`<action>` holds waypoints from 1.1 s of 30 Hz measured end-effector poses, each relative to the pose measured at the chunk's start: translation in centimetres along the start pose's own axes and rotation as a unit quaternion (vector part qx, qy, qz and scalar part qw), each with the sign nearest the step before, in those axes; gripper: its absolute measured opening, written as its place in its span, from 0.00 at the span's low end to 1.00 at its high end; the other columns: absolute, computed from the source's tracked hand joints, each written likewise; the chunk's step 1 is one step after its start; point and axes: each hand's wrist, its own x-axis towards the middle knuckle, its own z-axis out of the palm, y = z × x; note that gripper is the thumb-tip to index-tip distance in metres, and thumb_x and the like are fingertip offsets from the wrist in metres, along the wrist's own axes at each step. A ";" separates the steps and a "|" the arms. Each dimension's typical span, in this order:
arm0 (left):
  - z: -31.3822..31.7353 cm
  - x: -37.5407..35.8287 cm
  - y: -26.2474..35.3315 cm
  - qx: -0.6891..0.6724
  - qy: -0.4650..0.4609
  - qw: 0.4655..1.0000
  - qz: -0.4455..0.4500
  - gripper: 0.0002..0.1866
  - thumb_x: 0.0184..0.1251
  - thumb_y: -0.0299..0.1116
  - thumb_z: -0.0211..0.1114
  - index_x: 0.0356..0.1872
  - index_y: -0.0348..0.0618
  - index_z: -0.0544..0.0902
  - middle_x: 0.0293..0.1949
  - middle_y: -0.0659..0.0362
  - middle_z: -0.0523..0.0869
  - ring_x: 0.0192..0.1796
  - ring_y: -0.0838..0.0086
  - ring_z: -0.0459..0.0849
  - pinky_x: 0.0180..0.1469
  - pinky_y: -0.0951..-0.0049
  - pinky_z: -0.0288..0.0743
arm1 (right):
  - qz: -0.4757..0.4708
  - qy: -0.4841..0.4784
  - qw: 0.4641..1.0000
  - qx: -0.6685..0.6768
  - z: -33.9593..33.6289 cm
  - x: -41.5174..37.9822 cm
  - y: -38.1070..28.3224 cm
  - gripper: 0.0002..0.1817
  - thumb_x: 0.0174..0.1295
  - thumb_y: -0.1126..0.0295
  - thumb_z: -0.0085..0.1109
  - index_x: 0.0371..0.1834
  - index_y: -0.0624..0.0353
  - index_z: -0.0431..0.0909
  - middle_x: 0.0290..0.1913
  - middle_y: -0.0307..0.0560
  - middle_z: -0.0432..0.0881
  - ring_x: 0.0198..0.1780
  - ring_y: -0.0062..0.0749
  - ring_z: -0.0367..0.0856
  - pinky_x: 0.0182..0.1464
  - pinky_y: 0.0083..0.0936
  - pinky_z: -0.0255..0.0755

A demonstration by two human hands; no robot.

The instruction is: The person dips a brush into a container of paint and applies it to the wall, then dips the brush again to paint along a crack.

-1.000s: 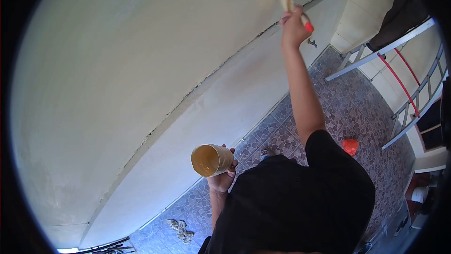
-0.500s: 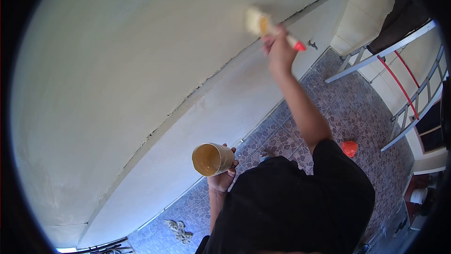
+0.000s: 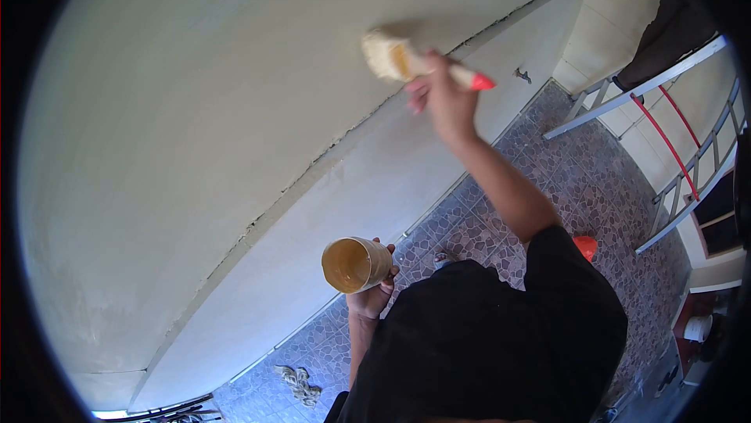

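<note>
A paintbrush (image 3: 397,59) with pale bristles and a red-tipped handle is gripped in my right hand (image 3: 449,102). Its bristles are at the grey-white wall (image 3: 235,71), just above the rough ledge that runs diagonally across it. My left hand (image 3: 382,288) is wrapped round a cup (image 3: 357,265), held low in front of my body. The cup's mouth faces me, and its inside is coated yellowish-brown.
A metal ladder (image 3: 641,87) with red braces stands at the right, with a person's dark-clothed leg (image 3: 665,24) on it. A tap (image 3: 522,75) juts from the lower wall. On the tiled floor (image 3: 563,165) lie an orange-red object (image 3: 584,248) and a crumpled cloth (image 3: 298,385).
My right hand has swept the paintbrush to the left and slightly down along the wall. The cup in my left hand has barely moved.
</note>
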 end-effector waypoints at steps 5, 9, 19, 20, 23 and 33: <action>-0.6 -0.6 -0.3 -0.010 0.002 1.000 0.009 0.33 0.77 0.51 0.61 0.75 0.44 0.69 0.67 0.39 0.77 0.51 0.44 0.86 0.44 0.65 0.92 | -0.189 0.214 0.958 0.006 -5.6 15.5 -2.9 0.17 0.74 0.64 0.57 0.36 0.72 0.80 0.22 0.52 0.83 0.16 0.31 0.79 0.17 0.26 0.72; -1.0 -1.2 -0.3 -0.009 0.004 1.000 0.020 0.33 0.77 0.50 0.61 0.75 0.43 0.69 0.67 0.38 0.77 0.51 0.44 0.86 0.46 0.64 0.92 | -0.153 0.224 0.962 0.031 -3.0 17.4 -0.7 0.19 0.75 0.64 0.54 0.31 0.71 0.79 0.22 0.51 0.83 0.17 0.32 0.81 0.19 0.25 0.74; -0.1 0.1 0.0 -0.002 -0.010 1.000 -0.005 0.34 0.77 0.51 0.62 0.76 0.43 0.68 0.68 0.37 0.76 0.51 0.44 0.87 0.46 0.64 0.92 | -0.009 -0.099 0.995 -0.027 0.3 -1.8 0.5 0.16 0.76 0.62 0.59 0.45 0.69 0.81 0.25 0.51 0.85 0.16 0.28 0.80 0.17 0.26 0.72; -0.4 -0.1 0.0 -0.004 -0.011 1.000 -0.002 0.34 0.77 0.51 0.62 0.76 0.43 0.68 0.68 0.37 0.76 0.51 0.44 0.87 0.46 0.64 0.92 | -0.040 -0.028 0.999 -0.020 -0.4 0.7 -0.2 0.17 0.76 0.61 0.58 0.46 0.69 0.81 0.25 0.51 0.85 0.17 0.28 0.80 0.17 0.26 0.71; -1.1 -0.8 0.0 -0.005 -0.005 1.000 0.014 0.35 0.76 0.52 0.62 0.76 0.43 0.68 0.68 0.37 0.75 0.51 0.43 0.87 0.45 0.64 0.92 | -0.159 0.157 0.974 -0.042 -3.2 10.3 -1.3 0.21 0.75 0.57 0.57 0.42 0.70 0.82 0.24 0.50 0.84 0.17 0.29 0.80 0.18 0.25 0.70; -1.9 -2.8 1.4 -0.043 0.007 0.997 0.064 0.34 0.76 0.51 0.63 0.76 0.45 0.69 0.69 0.38 0.75 0.53 0.42 0.84 0.45 0.64 0.92 | -0.194 -0.006 0.979 -0.060 5.5 -7.4 9.3 0.11 0.76 0.71 0.58 0.37 0.65 0.85 0.22 0.36 0.81 0.23 0.17 0.79 0.20 0.21 0.73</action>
